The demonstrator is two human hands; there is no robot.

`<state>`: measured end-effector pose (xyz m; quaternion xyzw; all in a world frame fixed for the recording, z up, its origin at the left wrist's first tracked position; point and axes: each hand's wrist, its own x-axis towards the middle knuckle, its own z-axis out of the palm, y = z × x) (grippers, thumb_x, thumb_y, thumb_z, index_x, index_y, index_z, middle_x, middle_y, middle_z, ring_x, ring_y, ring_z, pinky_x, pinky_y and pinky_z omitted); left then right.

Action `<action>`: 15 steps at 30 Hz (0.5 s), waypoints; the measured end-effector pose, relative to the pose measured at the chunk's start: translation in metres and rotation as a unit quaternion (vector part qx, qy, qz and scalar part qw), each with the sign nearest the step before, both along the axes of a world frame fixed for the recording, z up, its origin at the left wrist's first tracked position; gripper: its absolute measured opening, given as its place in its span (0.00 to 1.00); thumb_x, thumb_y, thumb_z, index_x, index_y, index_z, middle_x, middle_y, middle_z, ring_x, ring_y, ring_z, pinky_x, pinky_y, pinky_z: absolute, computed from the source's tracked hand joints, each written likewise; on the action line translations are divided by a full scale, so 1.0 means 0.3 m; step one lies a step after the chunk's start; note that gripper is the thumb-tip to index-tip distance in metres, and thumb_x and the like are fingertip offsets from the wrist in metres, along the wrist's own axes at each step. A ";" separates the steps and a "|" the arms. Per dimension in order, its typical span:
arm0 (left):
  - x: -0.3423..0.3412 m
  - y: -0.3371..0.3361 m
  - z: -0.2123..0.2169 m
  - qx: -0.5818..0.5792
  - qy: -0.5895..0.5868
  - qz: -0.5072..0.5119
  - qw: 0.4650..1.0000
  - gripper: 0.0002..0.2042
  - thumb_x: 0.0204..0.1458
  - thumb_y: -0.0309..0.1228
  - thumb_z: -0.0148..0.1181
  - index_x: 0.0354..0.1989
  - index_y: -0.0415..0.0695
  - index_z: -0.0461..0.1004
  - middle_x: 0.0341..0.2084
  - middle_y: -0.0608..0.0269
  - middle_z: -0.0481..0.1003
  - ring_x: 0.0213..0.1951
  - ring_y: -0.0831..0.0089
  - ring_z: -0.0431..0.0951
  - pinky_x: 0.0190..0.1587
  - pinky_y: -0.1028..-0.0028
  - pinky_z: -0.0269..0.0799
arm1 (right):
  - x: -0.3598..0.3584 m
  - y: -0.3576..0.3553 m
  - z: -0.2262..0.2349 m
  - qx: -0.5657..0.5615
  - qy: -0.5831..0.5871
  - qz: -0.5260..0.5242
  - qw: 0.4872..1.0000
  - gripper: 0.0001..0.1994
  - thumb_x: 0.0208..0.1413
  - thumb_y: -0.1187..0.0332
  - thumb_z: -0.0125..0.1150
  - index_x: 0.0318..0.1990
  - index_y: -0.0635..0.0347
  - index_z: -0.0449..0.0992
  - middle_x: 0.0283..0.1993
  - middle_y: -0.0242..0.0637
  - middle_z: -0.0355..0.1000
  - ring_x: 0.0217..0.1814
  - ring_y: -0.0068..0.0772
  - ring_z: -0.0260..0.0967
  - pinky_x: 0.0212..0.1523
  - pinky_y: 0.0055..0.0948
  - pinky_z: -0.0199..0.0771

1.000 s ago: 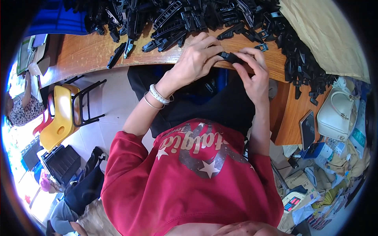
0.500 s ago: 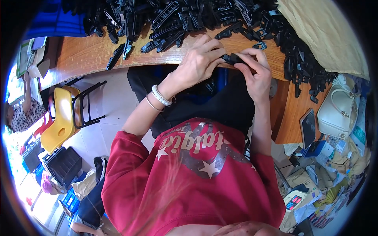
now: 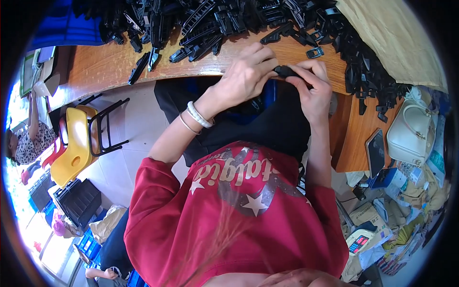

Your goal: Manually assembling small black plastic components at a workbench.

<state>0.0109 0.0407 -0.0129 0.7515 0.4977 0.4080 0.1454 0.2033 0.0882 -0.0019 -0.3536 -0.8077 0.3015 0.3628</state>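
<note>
Both hands are meeting at the near edge of the wooden workbench (image 3: 95, 71), working on a small black plastic part (image 3: 286, 71). The part is looking dark, matte and elongated, mostly covered by fingers, so its exact shape is not showing. The left hand (image 3: 246, 76) is curling over it from the left, fingertips pressing together on its left end. The right hand (image 3: 313, 88) is pinching its other end between thumb and forefinger. The left wrist is wearing a white bead bracelet (image 3: 197, 115) and a thin bangle just below it.

Behind the hands, a big heap of similar black plastic parts (image 3: 215, 19) is sprawling across the bench, with a few loose ones lying apart near its front edge. A tan sheet of cardboard or sacking (image 3: 397, 38) is lying at the far right of the bench. To the right, a cream handbag (image 3: 412, 134) is sitting beside a dark phone (image 3: 375, 153), above a clutter of small boxes and paper packets in blue, white and tan. A yellow plastic chair (image 3: 76, 143) is standing at the left, with dark crates (image 3: 79, 201) near it on the floor.
</note>
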 end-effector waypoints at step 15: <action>0.003 0.052 0.047 0.036 0.219 0.059 0.973 0.24 0.36 0.18 0.60 0.49 0.34 0.69 0.41 0.53 0.70 0.42 0.57 0.72 0.46 0.67 0.72 | 0.008 0.038 0.014 0.145 -0.088 -0.154 0.973 0.13 0.53 0.80 0.60 0.47 0.62 0.78 0.42 0.42 0.72 0.47 0.43 0.70 0.47 0.36 0.72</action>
